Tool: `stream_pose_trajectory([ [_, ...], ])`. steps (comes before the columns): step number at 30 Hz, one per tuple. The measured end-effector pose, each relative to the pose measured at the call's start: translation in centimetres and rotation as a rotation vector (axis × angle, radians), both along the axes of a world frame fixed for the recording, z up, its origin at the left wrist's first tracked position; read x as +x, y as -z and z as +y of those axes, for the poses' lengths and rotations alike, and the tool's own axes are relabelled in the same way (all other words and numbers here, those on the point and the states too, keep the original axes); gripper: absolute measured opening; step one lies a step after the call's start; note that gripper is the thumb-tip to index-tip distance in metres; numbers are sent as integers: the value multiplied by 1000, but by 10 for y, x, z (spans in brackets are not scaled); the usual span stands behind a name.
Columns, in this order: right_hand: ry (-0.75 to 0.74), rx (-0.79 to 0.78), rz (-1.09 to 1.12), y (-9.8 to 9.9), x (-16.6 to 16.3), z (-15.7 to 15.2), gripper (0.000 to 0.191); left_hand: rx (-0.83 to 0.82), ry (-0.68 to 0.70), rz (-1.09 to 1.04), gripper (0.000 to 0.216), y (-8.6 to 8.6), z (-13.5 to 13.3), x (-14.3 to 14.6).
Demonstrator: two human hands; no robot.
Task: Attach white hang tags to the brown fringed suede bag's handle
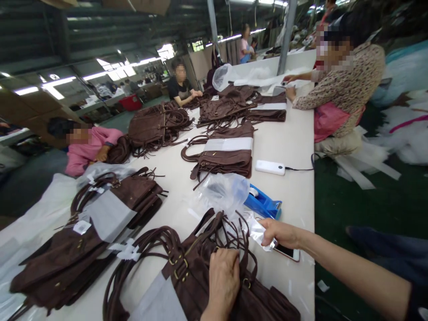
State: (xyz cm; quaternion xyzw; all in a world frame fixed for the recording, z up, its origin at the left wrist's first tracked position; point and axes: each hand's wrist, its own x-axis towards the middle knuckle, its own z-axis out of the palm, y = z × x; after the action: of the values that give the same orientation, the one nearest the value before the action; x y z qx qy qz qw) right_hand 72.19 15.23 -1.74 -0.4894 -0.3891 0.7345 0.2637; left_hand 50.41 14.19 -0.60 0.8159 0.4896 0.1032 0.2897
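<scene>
Far left: stack of brown leather handbags (83, 240) on the long white table (287, 142), paper bands (107, 214) wrapped round them, white tags on the straps. Behind that, a co-worker in a pink top (87, 149) leans on the table edge w/ another bag pile (154, 125) just beside.

Bottom centre: brown handbag (200, 272) lies flat at the near table edge, straps looped out to the left, buckles up, paper band across its lower part. Left hand (223, 278) sits on top of this bag, fingers curled down & closed on the straps/top edge near the buckles – grip looks firm, palm not visible.

Just above the bag: crumpled clear plastic bag (224, 189), touching the bag's straps. Right of that, blue tape dispenser (264, 205) on the table. Mid table: banded bag stack (224, 156), white power bank (270, 167) w/ black cable running off the table edge.

Right hand (279, 232) reaches in from the right, fingers pinched shut on a small piece of clear plastic film (257, 232) right beside the handbag's straps. Under the hand/wrist a smartphone (288, 252) lies flat on the table, partly hidden.

Far end: more bag stacks (234, 107), a seated person in black (180, 89), & at right a person in a patterned top (344, 84) w/ hands on white sheets. Green floor (354, 209) at right, white scraps on it.
</scene>
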Motion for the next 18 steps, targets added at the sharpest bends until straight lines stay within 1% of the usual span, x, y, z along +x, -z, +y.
stream_pose_trajectory([
  [1, 28, -39, 132, -7, -4, -7, 26, -24, -47, -130, 27, -1, -2, -5],
  [2, 24, -60, 210, -15, -10, -14, 28, -53, -108, -260, 26, -4, -4, -11],
  [4, -27, -85, 285, -29, -26, -26, 33, -165, -264, -489, 23, -12, -12, -21],
  [5, -68, -93, 307, -35, -36, -31, 36, -259, -351, -598, 23, -17, -18, -26],
  [7, -164, -99, 347, -48, -57, -41, 38, -500, -486, -826, 28, -31, -30, -35],
  [9, -265, -92, 368, -59, -78, -50, 40, -712, -562, -1046, 32, -45, -45, -43],
  [11, -363, -80, 361, -69, -97, -58, 40, -834, -599, -1187, 36, -56, -61, -53],
  [12, -405, -71, 347, -73, -106, -62, 40, -864, -609, -1224, 37, -61, -68, -59],
  [14, -484, -50, 314, -80, -122, -69, 41, -872, -612, -1266, 36, -68, -83, -72],
  [18, -616, 18, 248, -88, -148, -82, 46, -842, -625, -1322, 37, -72, -108, -100],
])
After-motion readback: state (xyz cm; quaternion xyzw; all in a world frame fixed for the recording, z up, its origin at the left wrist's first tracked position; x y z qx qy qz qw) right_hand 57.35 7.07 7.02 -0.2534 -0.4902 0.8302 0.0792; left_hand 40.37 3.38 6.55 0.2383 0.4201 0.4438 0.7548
